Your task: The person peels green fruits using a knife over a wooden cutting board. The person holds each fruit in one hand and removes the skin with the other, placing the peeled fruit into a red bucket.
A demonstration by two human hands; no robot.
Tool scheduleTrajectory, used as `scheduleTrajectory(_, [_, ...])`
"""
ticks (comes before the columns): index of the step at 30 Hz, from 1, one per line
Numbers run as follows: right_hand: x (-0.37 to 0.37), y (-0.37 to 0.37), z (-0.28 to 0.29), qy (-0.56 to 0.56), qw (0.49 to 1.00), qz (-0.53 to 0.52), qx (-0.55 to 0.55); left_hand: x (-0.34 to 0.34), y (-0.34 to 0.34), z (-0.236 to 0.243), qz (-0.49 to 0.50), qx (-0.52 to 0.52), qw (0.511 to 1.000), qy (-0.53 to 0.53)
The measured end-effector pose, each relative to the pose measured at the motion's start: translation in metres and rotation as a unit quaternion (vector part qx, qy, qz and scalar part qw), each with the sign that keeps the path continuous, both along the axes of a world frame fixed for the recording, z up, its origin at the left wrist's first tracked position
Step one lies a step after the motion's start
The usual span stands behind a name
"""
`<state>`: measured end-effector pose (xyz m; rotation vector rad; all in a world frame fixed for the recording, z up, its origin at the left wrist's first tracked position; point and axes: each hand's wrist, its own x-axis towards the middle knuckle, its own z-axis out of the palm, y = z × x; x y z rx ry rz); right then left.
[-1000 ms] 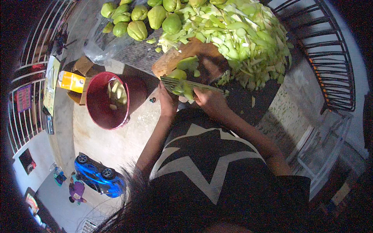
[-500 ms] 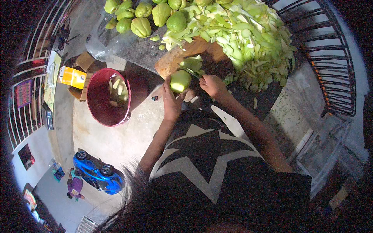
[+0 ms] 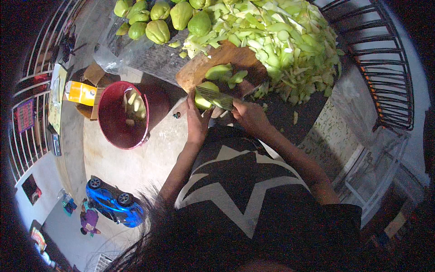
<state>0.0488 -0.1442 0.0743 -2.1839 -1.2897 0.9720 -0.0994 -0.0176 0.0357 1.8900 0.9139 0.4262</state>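
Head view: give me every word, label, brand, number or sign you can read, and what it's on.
No text here reads clearly enough to quote.
Orange carton: pale marks, too small to read.
Purple panel on the left railing: marks too blurred to read.
Shirt: a pale, pointed star design; no words visible.
Knife: no lettering can be made out.
Bucket: no label visible.

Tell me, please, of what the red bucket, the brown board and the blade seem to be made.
The red bucket looks like smooth plastic: even colour, slight shine at the rim. The brown board is probably wood, dull, with patchy brown tones. The blade at the right hand seems metal, thin and flat; streaks leave its finish unclear.
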Motion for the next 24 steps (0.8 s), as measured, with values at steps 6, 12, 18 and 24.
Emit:
scheduleTrajectory(6, [0.008, 0.017, -0.016, 0.008, 0.999, -0.005, 0.051, 0.006, -0.004, 0.006, 0.018, 0.003, 1.000, 0.025])
scheduleTrajectory(12, [0.028, 0.030, -0.032, 0.008, 0.994, 0.052, 0.097, 0.004, -0.004, 0.011, 0.028, 0.001, 0.999, 0.028])
scheduleTrajectory(18, [0.043, 0.044, -0.081, 0.111, 0.992, 0.053, 0.013, -0.007, -0.007, 0.000, 0.003, 0.029, 0.999, 0.018])
scheduleTrajectory(24, [0.043, 0.034, -0.081, 0.105, 0.992, -0.015, 0.062, -0.004, -0.001, 0.008, 0.017, 0.047, 0.999, 0.019])
